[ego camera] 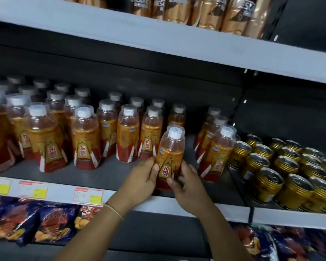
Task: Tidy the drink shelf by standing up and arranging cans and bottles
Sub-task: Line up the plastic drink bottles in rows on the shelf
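- Gripping one bottle [171, 157] between them, the left hand [139, 182] and right hand [188, 185] hold it upright at the front of the drink shelf [105, 172], in the gap between two groups of like bottles.
- Left fingers [154, 167] curl round the bottle's left side; the right thumb and fingers wrap its lower right side. Both hands are closed on it.
- Whether the bottle's base touches the shelf cannot be told; the hands hide it.
- Just left stand rows of bottles [83, 136] with white caps and orange-red labels, all upright.
- Just right, a short row of three bottles [217, 153] leans slightly, close to the right hand.
- Further right, gold cans [267, 183] stand upright in rows on the adjoining shelf section.
- Price tags [88, 194] line the shelf's front edge.
- Snack bags [26, 221] lie on the shelf below.
- Brown coffee bottles [211, 12] stand on the shelf above.
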Tool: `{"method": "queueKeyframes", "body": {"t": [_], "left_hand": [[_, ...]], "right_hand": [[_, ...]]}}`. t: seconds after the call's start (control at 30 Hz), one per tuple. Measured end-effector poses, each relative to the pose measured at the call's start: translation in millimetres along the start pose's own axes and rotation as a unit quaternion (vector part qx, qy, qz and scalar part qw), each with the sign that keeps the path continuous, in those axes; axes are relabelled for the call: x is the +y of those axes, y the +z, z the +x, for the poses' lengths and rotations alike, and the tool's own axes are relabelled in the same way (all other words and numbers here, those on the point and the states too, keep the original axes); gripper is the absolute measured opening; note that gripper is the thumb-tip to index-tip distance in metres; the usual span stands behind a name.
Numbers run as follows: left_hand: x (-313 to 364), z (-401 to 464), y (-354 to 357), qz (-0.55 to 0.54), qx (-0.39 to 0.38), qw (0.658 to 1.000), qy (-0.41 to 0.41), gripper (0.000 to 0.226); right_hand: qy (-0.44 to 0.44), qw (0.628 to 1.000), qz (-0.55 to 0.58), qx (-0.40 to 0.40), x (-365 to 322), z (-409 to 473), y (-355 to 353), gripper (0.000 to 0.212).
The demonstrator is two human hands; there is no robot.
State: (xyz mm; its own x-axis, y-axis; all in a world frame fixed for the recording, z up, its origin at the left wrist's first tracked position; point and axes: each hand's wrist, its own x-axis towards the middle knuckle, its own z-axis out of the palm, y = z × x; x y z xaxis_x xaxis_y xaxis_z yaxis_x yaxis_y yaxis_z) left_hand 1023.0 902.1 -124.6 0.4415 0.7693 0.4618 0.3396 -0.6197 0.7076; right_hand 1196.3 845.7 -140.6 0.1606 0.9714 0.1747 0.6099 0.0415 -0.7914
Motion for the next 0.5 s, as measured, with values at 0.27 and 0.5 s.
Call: {"method": "queueKeyframes", "body": {"t": [0.27, 0.5], "left_hand": [[38, 6, 65, 0.026, -0.039, 0.999, -0.011, 0.033], [53, 11, 96, 0.041, -0.039, 0.998, -0.005, 0.039]], "right_hand": [[-0.002, 0.998, 0.008, 0.059, 39, -28, -58, 0.068], [0.003, 0.997, 0.044, 0.065, 62, -44, -91, 0.065]]}}
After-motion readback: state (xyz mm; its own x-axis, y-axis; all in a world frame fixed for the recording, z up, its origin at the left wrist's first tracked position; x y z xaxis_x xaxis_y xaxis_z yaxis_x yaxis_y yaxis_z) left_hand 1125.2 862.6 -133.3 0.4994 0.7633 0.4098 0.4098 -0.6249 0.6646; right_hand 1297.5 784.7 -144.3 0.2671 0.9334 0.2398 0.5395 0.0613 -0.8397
